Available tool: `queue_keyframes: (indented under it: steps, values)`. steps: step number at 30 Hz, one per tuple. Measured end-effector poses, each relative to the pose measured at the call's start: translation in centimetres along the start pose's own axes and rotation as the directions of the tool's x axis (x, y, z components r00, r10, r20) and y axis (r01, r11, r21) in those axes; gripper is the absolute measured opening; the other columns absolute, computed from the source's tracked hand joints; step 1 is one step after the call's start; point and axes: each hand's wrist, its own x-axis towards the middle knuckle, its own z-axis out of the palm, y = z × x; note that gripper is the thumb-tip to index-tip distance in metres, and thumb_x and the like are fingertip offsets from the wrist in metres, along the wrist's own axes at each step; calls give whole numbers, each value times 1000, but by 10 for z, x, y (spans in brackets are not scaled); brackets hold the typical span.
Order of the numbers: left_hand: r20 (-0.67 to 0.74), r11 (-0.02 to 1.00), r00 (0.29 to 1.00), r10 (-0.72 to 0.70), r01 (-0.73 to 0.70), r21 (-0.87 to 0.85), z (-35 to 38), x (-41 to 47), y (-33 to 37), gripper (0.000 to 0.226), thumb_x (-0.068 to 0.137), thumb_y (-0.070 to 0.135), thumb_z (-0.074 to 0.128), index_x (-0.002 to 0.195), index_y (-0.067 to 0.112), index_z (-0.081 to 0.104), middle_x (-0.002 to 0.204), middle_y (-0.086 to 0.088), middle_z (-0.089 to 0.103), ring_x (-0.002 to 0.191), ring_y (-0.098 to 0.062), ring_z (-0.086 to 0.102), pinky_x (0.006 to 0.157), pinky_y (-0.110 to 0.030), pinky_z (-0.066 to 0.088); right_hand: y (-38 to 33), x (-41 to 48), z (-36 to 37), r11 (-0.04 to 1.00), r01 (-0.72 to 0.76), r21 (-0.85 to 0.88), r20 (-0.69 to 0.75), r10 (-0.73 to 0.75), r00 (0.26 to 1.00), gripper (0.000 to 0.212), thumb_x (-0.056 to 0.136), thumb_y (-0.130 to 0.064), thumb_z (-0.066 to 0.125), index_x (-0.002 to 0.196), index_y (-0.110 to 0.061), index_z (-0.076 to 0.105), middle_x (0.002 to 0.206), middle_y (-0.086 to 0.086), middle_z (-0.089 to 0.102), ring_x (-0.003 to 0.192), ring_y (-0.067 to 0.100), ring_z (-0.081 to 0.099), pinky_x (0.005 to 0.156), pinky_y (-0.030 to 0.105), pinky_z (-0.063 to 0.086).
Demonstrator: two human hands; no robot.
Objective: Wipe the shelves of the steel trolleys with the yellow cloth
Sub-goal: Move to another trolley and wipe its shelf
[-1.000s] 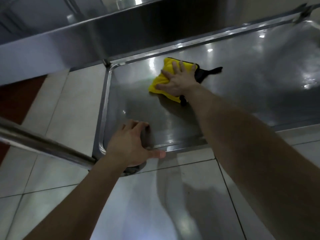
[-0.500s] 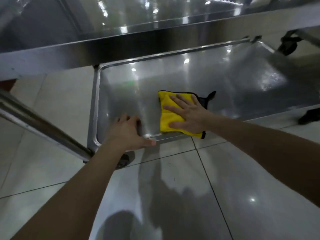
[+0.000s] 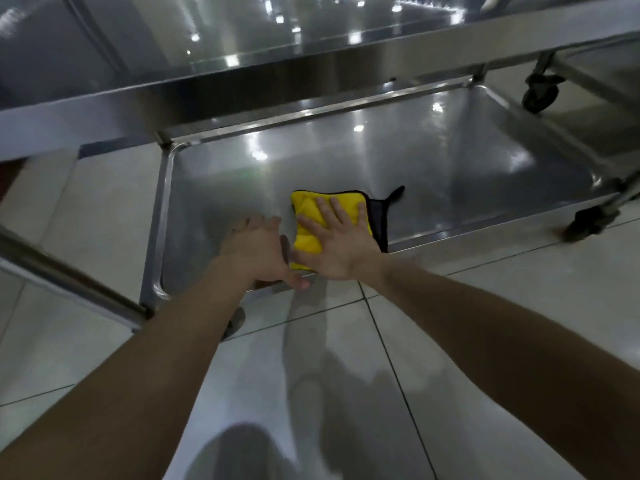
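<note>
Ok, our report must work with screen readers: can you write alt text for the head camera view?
A person's right hand presses a folded yellow cloth flat on the bottom shelf of a steel trolley, near its front edge. The left hand sits beside it at the shelf's front rim. Pale floor tiles fill the foreground.

Lower shelf (image 3: 450, 161) sits just above the floor (image 3: 485, 306), beneath the upper shelf (image 3: 242, 81). Cloth (image 3: 311, 209) lies on the lower shelf near its front rim, left of centre. Right hand (image 3: 341, 251) flat on top of the cloth. Left hand (image 3: 258, 249) just left of the cloth, resting at the front rim. Caster (image 3: 540, 95) of a second trolley far right, behind
</note>
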Motion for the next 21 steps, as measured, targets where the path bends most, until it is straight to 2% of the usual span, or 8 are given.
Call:
queue_keyframes:
  steps: [3, 5, 7, 10, 13, 15, 18, 21]
  values:
    - [82, 997, 996, 27, -20, -78, -8, 12, 34, 133, 51, 69, 99, 160, 20, 41, 156, -12, 49, 150, -32, 38, 122, -40, 38, 13, -2, -8, 998, 68, 9, 24, -68, 997, 86, 88, -88, 19, 166, -53, 9, 180, -3, -9, 165, 24, -14, 123, 71, -14]
    - [72, 1000, 997, 13, -11, -26, -13, 17, 45, 124, 49, 70, 99, 152, 21, 50, 147, -10, 58, 142, -32, 47, 118, -38, 39, 28, -6, -16, 995, 99, 28, 37, -100, 994, 80, 93, -84, 26, 166, -54, 12, 180, -6, -7, 165, 22, -12, 125, 69, -12]
    - [69, 999, 997, -22, 20, 32, -16, 21, 50, 127, 46, 73, 98, 151, 19, 51, 146, -11, 56, 139, -34, 49, 115, -39, 38, 54, -11, -23, 993, 106, 44, 37, -108, 993, 77, 96, -84, 31, 165, -54, 16, 180, -9, -5, 166, 20, -9, 127, 67, -10]
    - [104, 996, 993, -65, 59, 60, -19, 22, 52, 138, 43, 75, 98, 157, 18, 44, 150, -13, 47, 141, -36, 44, 119, -41, 38, 119, -22, -39, 999, 40, 35, 43, -41, 998, 78, 95, -84, 34, 166, -54, 16, 180, -12, -5, 166, 18, -7, 128, 64, -7]
    - [140, 993, 986, -85, 74, 88, -21, 24, 52, 145, 40, 79, 96, 159, 18, 40, 149, -11, 44, 139, -36, 45, 119, -40, 42, 205, -35, -56, 992, -125, 10, 18, 125, 992, 83, 93, -86, 35, 166, -54, 14, 180, -11, -5, 166, 17, -6, 129, 63, -5]
    - [177, 994, 980, -90, 76, 82, -25, 25, 57, 145, 38, 81, 96, 157, 17, 42, 151, -11, 43, 139, -35, 47, 116, -39, 45, 240, -41, -61, 977, -212, 10, 29, 212, 977, 90, 86, -95, 26, 166, -56, 11, 180, -11, -7, 166, 17, -8, 129, 65, -7]
    - [203, 994, 975, -91, 77, 75, -29, 32, 83, 153, 35, 93, 86, 157, 13, 44, 159, -14, 44, 144, -33, 45, 110, -35, 45, 238, -39, -55, 972, -233, -28, 20, 234, 972, 107, 71, -100, 6, 167, -53, 8, 180, -7, -11, 166, 20, -10, 126, 69, -9]
    - [135, 999, 990, -28, 24, 30, -23, 50, 129, 166, 36, 92, 87, 169, 17, 23, 172, -14, 22, 160, -37, 21, 128, -49, 32, 211, -36, -46, 976, -213, -39, -25, 213, 977, 110, 69, -98, 2, 167, -51, 8, 180, -3, -12, 166, 23, -12, 124, 72, -9]
